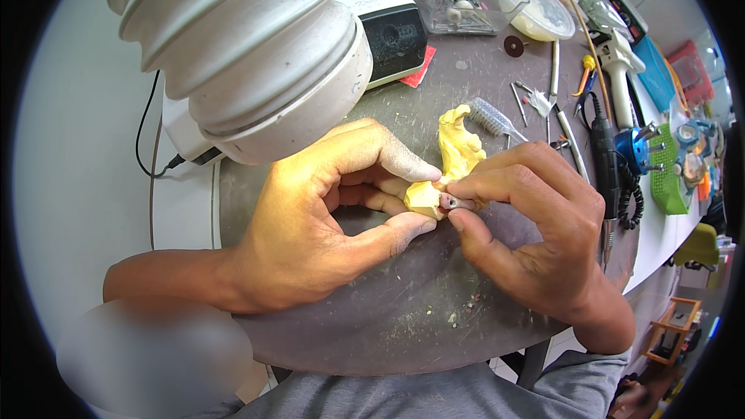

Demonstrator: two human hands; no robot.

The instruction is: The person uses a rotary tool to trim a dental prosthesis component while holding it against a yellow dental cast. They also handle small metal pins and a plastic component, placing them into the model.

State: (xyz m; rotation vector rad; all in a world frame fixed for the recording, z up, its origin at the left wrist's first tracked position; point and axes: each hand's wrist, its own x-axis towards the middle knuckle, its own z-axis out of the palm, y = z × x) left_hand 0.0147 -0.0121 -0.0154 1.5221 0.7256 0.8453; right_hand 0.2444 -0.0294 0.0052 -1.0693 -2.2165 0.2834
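My left hand [310, 233], dusted pale at the fingertips, grips a small yellow plaster model piece [421, 198] between thumb and index finger. My right hand [543, 233] pinches a small pinkish-grey piece with a dark hole [454, 202] against the right side of that plaster piece. Just behind my fingertips a larger, irregular yellow plaster cast [459, 140] stands on the grey work surface [349, 334]; whether it touches the held piece is unclear. A clear-bristled brush [490, 116] lies behind the cast.
A white ribbed extraction hose [233, 46] overhangs the upper left. Behind are a clear tray [462, 23], a round tub [547, 23] and scattered small tools. At right stand a corded handpiece [601, 147], blue metal device [632, 147] and green basket [663, 178].
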